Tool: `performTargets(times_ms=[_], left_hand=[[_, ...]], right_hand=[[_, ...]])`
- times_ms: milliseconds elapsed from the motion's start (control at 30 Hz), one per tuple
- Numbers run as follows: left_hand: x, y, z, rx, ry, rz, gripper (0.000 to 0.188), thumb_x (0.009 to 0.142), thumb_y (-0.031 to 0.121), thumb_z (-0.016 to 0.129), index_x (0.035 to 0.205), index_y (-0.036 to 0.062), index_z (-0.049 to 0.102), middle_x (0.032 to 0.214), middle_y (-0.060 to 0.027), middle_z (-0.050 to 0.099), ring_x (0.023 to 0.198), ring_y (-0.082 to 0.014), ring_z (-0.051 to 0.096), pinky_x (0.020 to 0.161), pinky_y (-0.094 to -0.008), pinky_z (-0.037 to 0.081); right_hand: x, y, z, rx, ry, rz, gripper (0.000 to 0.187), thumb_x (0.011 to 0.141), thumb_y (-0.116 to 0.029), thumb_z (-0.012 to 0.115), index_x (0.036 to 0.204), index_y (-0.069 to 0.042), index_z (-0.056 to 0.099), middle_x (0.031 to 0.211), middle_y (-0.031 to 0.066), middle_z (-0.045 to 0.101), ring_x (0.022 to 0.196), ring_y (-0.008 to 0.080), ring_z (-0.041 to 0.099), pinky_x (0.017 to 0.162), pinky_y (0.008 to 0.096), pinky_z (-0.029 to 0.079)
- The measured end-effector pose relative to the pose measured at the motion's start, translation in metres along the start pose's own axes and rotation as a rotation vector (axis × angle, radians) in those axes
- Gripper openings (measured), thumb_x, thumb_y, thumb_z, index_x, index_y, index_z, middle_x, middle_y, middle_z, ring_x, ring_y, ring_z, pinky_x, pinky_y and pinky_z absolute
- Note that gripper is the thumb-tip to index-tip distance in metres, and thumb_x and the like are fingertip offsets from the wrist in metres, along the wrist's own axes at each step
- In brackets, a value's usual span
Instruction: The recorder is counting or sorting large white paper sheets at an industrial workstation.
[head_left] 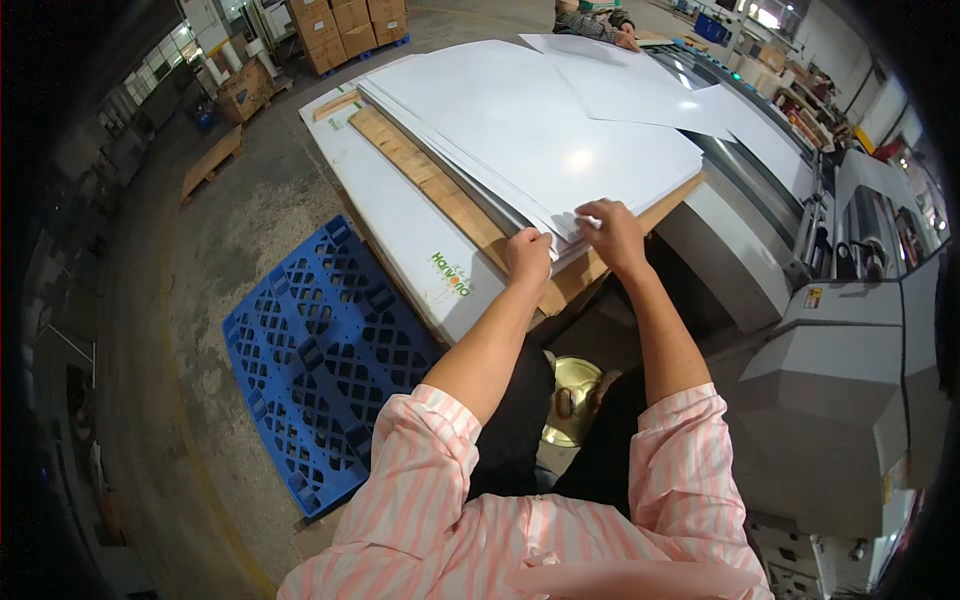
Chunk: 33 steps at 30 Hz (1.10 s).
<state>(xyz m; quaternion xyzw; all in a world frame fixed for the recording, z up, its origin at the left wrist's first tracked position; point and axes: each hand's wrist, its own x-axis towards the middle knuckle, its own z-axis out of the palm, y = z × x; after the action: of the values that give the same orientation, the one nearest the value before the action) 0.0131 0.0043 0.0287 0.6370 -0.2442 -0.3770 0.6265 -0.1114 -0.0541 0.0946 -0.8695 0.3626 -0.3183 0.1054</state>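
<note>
A stack of large, glossy white sheets lies in front of me, its near corner pointing toward my body. My left hand is closed on the edges of the sheets at that corner, where several of them fan slightly apart. Just to its right, my right hand hovers over the corner with bent fingers, thumb and fingertips apart; whether it touches the paper is hard to make out. Under the stack a wooden board shows along the left side, resting on a white printed panel.
A blue plastic pallet lies on the floor at left. To my right stands a large grey machine, with loose white sheets reaching onto its bed. Another person's hand is at the far side. Cardboard boxes stand behind.
</note>
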Motion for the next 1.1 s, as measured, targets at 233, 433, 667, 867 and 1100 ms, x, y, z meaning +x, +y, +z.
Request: performTargets(times_ms=[233,433,667,867,1100], left_hand=[[-0.004,0.001,0.003,-0.094,-0.035,-0.01,0.011,0.074,0.008,0.055,0.064,0.0036,0.053,0.059,-0.0007,0.048,0.051,-0.0101,0.044,0.045,-0.0251,0.035],[-0.003,0.001,0.001,-0.144,-0.032,-0.002,0.013,0.072,0.008,0.054,0.061,0.0004,0.051,0.053,-0.0029,0.044,0.046,-0.0116,0.04,0.042,-0.0291,0.031],[-0.003,0.0,0.003,-0.073,-0.074,-0.004,0.01,0.076,0.007,0.053,0.066,0.0028,0.052,0.061,-0.0025,0.049,0.054,-0.0113,0.046,0.047,-0.025,0.036],[0.006,-0.01,-0.005,-0.173,-0.105,-0.016,0.007,0.076,0.006,0.052,0.071,0.002,0.053,0.066,-0.0036,0.05,0.058,-0.0123,0.049,0.049,-0.0252,0.039],[0.001,-0.003,0.003,-0.193,-0.124,-0.035,0.006,0.078,0.007,0.052,0.076,0.0023,0.055,0.068,-0.0033,0.052,0.057,-0.0116,0.048,0.049,-0.0248,0.038]], right_hand=[[0.003,0.012,-0.003,0.006,-0.247,0.059,0.023,0.066,-0.021,0.063,0.085,-0.007,0.065,0.084,0.0107,0.06,0.081,0.0279,0.055,0.071,0.0362,0.044],[0.003,0.022,0.006,0.005,-0.266,0.103,0.021,0.068,-0.021,0.064,0.083,-0.007,0.065,0.083,0.0112,0.06,0.08,0.0269,0.056,0.07,0.036,0.044],[-0.005,0.026,0.015,-0.034,-0.035,0.124,0.018,0.073,-0.022,0.062,0.082,-0.007,0.065,0.081,0.0102,0.059,0.079,0.0273,0.056,0.069,0.0362,0.044],[-0.005,0.002,0.008,0.002,-0.07,0.116,0.017,0.073,-0.022,0.06,0.082,-0.009,0.065,0.083,0.0093,0.059,0.083,0.0287,0.054,0.07,0.039,0.045],[-0.003,0.014,0.019,-0.127,-0.008,0.141,0.016,0.074,-0.023,0.059,0.08,-0.009,0.064,0.079,0.0087,0.058,0.08,0.0275,0.054,0.068,0.0377,0.045]])
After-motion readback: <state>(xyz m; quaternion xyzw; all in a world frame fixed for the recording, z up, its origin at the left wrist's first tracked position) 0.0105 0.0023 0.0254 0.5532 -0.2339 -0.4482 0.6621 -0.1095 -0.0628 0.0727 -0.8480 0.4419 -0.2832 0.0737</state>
